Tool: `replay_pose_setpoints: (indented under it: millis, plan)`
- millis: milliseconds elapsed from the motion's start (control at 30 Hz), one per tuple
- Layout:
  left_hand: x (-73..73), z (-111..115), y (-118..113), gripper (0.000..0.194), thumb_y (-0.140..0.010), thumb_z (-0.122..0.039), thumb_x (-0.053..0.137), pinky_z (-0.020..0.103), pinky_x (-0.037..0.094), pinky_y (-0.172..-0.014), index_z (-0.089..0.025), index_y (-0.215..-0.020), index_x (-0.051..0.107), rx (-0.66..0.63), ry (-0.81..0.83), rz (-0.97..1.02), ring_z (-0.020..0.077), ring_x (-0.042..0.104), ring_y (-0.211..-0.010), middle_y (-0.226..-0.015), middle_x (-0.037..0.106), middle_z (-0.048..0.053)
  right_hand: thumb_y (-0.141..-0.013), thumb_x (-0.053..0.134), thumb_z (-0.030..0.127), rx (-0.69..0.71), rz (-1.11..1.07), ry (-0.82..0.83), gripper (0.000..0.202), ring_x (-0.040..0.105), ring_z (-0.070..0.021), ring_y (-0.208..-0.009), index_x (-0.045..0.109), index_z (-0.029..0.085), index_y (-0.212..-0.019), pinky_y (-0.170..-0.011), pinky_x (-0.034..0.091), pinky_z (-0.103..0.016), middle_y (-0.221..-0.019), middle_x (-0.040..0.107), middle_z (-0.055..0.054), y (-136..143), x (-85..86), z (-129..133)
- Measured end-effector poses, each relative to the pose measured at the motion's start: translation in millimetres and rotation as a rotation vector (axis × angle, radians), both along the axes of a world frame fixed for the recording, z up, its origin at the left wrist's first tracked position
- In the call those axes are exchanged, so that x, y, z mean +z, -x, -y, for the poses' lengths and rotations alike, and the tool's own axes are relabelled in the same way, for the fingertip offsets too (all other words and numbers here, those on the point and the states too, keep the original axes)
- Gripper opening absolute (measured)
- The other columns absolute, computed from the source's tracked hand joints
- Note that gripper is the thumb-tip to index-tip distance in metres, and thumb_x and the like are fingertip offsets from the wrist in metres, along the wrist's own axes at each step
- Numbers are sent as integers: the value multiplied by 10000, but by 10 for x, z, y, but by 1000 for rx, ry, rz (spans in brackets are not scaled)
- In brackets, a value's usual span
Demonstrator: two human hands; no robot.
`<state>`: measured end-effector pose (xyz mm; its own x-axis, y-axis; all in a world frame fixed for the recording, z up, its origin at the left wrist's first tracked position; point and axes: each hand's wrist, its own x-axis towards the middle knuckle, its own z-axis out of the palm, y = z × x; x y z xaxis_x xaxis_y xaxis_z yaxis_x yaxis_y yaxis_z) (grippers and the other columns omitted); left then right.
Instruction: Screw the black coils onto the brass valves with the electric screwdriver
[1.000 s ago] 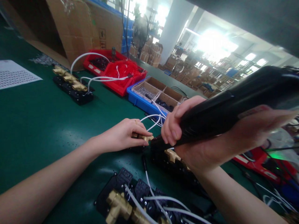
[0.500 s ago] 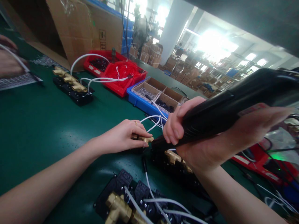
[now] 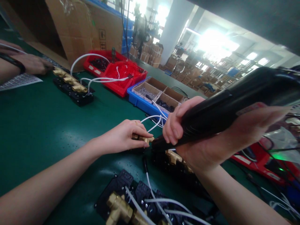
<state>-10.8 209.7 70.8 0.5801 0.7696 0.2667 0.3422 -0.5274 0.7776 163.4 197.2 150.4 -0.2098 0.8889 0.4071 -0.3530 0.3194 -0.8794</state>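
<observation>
My left hand pinches a brass fitting low over the green bench. In my right hand is a black power screwdriver, its body slanting down to the left. The narrow nose of the tool ends right beside the fitting; whether they touch I cannot tell. Below my right hand lies a black assembly with brass valves, partly covered by hand and tool. Closest to me, another black assembly carries a large brass valve and white cables.
A third brass-and-black assembly sits at the left, near a co-worker's hand. Red bins and a blue divided tray of small parts stand behind. A cardboard box fills the back left. Another red bin is at the right.
The co-worker's hand at the left has moved right, toward the third assembly. My own hands, the fitting and the screwdriver have barely shifted.
</observation>
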Motion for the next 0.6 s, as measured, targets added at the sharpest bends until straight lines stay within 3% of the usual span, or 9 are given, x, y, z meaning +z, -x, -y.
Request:
replay_pose_setpoints:
  millis: [300,500,600]
  plan:
    - [-25,-13,20,113,-881,-261,697,293,458,-793,-225,-915,799,-3,-8,-13,190,628,-864,-885,752,48,-528,741,869,58,45,80,720,409,-139,-269,572,170,-501,-280,302,-249,-349,441,18,127,115,37]
    - [-36,-8,0,143,-879,-266,714,300,462,-778,-205,-980,794,-12,-11,-16,198,632,-865,-885,752,62,-632,772,775,32,-43,57,627,448,-128,-311,601,173,-591,-319,336,-232,-395,462,41,70,-12,-14]
    - [-55,-20,5,200,-863,-278,736,295,470,-784,-202,-1042,782,16,-27,-6,193,644,-874,-929,767,64,-702,705,794,33,-87,45,628,469,-124,-339,626,173,-648,-339,362,-232,-421,482,38,2,58,-16]
